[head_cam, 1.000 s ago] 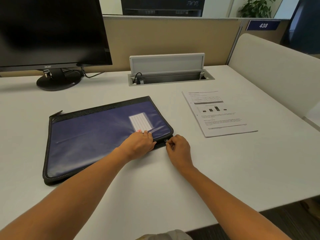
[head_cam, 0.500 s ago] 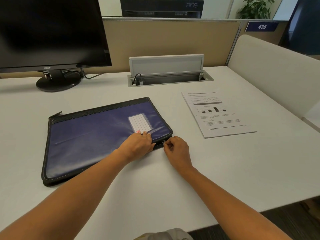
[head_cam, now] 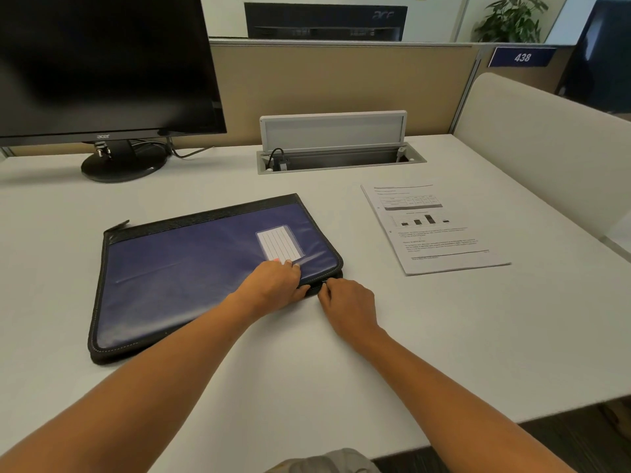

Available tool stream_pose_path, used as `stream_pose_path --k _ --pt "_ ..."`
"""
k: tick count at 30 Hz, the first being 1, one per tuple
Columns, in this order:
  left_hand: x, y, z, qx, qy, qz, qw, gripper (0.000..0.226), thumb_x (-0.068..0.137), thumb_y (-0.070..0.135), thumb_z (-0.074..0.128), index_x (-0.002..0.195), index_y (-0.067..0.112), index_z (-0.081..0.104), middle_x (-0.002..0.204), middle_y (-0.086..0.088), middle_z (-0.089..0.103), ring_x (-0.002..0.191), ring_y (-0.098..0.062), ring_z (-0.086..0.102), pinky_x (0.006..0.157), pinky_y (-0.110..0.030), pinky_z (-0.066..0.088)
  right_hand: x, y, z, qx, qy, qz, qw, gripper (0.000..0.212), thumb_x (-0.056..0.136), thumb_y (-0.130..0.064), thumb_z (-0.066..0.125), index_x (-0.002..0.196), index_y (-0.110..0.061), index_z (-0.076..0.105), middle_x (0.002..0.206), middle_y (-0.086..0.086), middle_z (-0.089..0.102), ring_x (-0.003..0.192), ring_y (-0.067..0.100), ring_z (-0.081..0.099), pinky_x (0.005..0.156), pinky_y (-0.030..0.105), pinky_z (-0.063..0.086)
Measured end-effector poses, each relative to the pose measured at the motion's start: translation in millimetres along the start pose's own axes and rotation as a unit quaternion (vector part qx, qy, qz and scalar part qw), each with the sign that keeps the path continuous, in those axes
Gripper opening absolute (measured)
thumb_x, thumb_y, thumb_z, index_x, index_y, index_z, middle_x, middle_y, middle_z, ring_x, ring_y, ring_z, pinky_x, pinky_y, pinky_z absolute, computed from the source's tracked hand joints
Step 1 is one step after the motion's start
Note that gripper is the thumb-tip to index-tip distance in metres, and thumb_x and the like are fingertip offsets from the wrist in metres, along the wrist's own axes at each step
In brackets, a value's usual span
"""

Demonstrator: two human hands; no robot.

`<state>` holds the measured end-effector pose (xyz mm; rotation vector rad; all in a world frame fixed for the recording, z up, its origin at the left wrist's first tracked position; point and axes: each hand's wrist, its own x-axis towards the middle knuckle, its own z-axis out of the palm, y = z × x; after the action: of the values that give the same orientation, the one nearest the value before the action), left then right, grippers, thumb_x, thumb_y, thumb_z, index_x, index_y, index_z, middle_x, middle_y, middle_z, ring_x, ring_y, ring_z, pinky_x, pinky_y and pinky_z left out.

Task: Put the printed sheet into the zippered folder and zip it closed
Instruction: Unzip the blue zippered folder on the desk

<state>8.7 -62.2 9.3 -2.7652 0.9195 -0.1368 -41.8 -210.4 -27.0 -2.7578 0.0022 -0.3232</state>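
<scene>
A dark blue zippered folder (head_cam: 191,268) with black edging lies flat on the white bench (head_cam: 444,336), turned slightly so that its near right corner points toward the person. The left hand (head_cam: 273,285) rests on that corner. Its fingers (head_cam: 290,266) are laid nearly straight on the cover and press it down, with their tips at the lower edge of the lined label pocket (head_cam: 278,242) and the thumb along the folder's near edge. The right hand (head_cam: 348,302) sits on the bench just beside the same corner. Its thumb and forefinger are curled together, pinching what appears to be the zipper pull (head_cam: 324,282), a small metal piece mostly hidden by the fingertips.

The printed sheet (head_cam: 433,230) lies flat on the bench to the right of the folder, apart from it and outside it, with a table, a small bar chart and lines of text facing up. A black monitor (head_cam: 102,63) stands at the back left. An open cable tray (head_cam: 341,158) is set into the bench behind the folder.
</scene>
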Motion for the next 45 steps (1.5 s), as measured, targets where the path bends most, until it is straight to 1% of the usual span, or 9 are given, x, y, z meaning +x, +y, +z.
stream_pose_path --k 11,15,21,28,31,34,37,41,45 --pt "6.0 -1.6 0.5 0.017 0.001 0.057 0.998 0.046 0.100 0.035 0.023 0.118 0.002 0.048 0.112 -0.017 0.061 0.093 -0.029 0.060 0.077 -0.034 0.046 8.0 15.2 -5.0 -0.008 -0.012 0.027 1.000 0.031 0.095 -0.027 0.036 0.067 -0.015 0.043 0.074 0.008 0.064 0.056 0.017 0.040 0.045 0.019 0.015" --pt "5.6 -4.5 3.2 0.024 0.011 0.066 0.997 0.048 0.100 0.035 0.021 0.119 0.001 0.048 0.112 -0.018 0.062 0.093 -0.029 0.061 0.082 -0.037 0.050 3.2 5.6 -2.7 -0.010 -0.021 -0.009 1.000 0.029 0.095 -0.026 0.036 0.072 -0.016 0.049 0.080 0.008 0.066 0.061 0.016 0.042 0.047 0.023 0.017" --pt "5.1 -6.6 2.2 0.008 0.003 0.076 0.997 0.046 0.100 0.035 0.022 0.116 0.002 0.051 0.111 -0.017 0.062 0.095 -0.029 0.061 0.084 -0.038 0.049 -8.2 -29.7 11.4 0.034 -0.050 -0.082 0.995 0.031 0.094 -0.026 0.039 0.083 -0.008 0.061 0.085 0.011 0.069 0.073 0.027 0.060 0.058 0.028 0.025" --pt "-0.4 -6.0 -3.4 -0.038 -0.013 0.018 0.999 0.047 0.097 0.044 0.026 0.115 0.008 0.050 0.109 -0.012 0.062 0.093 -0.025 0.060 0.078 -0.034 0.046 -8.6 -31.3 11.2 0.039 -0.050 -0.094 0.994 0.030 0.093 -0.024 0.038 0.084 -0.008 0.062 0.083 0.012 0.069 0.071 0.027 0.060 0.058 0.029 0.030" --pt "-9.3 -7.3 -4.1 -0.075 -0.001 -0.003 0.997 0.048 0.097 0.043 0.027 0.127 0.010 0.045 0.123 -0.010 0.057 0.106 -0.025 0.057 0.085 -0.036 0.048 -9.6 -30.9 9.4 0.031 -0.044 -0.106 0.993 0.030 0.093 -0.023 0.037 0.084 -0.008 0.061 0.083 0.011 0.068 0.071 0.027 0.060 0.057 0.029 0.029" --pt "-23.0 -19.0 1.3 -0.169 0.006 -0.003 0.986 0.050 0.097 0.043 0.032 0.140 0.017 0.034 0.146 -0.003 0.039 0.133 -0.019 0.037 0.106 -0.034 0.036 -8.2 -27.5 4.6 0.019 -0.045 -0.108 0.993 0.031 0.096 -0.026 0.034 0.089 -0.010 0.059 0.088 0.009 0.067 0.075 0.025 0.060 0.059 0.028 0.029" --pt "-37.2 -29.6 6.3 -0.173 -0.008 -0.004 0.985 0.058 0.093 0.049 0.036 0.144 0.023 0.025 0.153 0.002 0.024 0.141 -0.014 0.020 0.114 -0.031 0.019 -6.7 -25.7 0.6 0.006 -0.059 -0.107 0.993 0.031 0.097 -0.027 0.031 0.090 -0.010 0.057 0.090 0.009 0.065 0.075 0.024 0.059 0.061 0.028 0.029" --pt "-50.0 -38.4 8.1 -0.073 -0.036 -0.042 0.996 0.066 0.090 0.057 0.035 0.145 0.023 0.019 0.154 0.001 0.023 0.142 -0.019 0.019 0.116 -0.041 0.009 -3.6 -23.6 -2.4 -0.008 -0.078 -0.108 0.991 0.032 0.098 -0.025 0.029 0.091 -0.008 0.055 0.092 0.010 0.063 0.072 0.024 0.055 0.062 0.028 0.029" --pt "-60.4 -47.5 5.3 -0.059 -0.052 -0.062 0.995 0.068 0.089 0.058 0.036 0.145 0.022 0.021 0.152 0.001 0.026 0.140 -0.019 0.025 0.115 -0.043 0.013 0.9 -16.0 -6.4 0.014 -0.082 -0.090 0.993 0.031 0.098 -0.022 0.030 0.089 -0.004 0.054 0.089 0.013 0.061 0.067 0.020 0.046 0.062 0.029 0.033"
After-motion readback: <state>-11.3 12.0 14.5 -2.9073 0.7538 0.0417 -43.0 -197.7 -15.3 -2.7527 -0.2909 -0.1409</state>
